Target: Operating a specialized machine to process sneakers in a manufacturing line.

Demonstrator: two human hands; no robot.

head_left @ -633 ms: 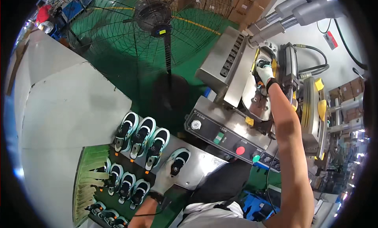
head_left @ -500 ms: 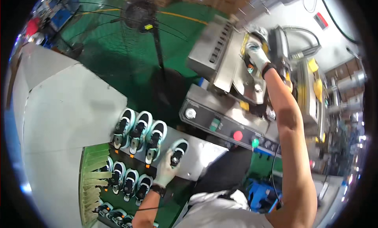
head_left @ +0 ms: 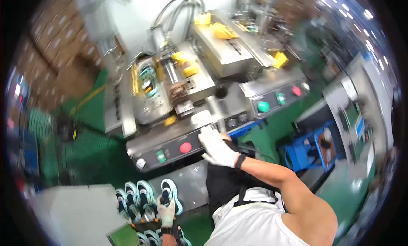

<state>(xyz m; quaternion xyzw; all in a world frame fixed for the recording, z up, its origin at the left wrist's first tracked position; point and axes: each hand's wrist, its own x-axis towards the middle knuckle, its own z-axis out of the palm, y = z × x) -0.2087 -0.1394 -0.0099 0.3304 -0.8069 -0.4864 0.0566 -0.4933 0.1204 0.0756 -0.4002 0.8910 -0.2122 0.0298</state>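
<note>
My left hand [head_left: 166,211], in a pale glove, is closed on the heel end of a black, white and mint-green sneaker [head_left: 171,191] on the metal shelf [head_left: 191,182]. To its left stand several matching sneakers [head_left: 145,195] in a row. My right hand [head_left: 216,147], in a white glove, lies over the front control panel [head_left: 144,150], right of the red button [head_left: 185,147]. Its fingers are stretched out with the thumb apart, and whatever lies under the palm is hidden. Beyond, another sneaker [head_left: 148,82] sits in the metal press [head_left: 155,106].
A second press station [head_left: 231,63] with yellow pads stands to the right, its panel carrying a green button [head_left: 263,106]. A blue cart [head_left: 304,150] is on the right. More sneakers [head_left: 151,237] stand lower left, beside a grey-white panel [head_left: 76,212]. Cartons [head_left: 63,38] are stacked far left.
My right hand has drawn back from the sneaker in the press to the front panel. The view has swung to the right. My left hand still grips its sneaker on the shelf.
</note>
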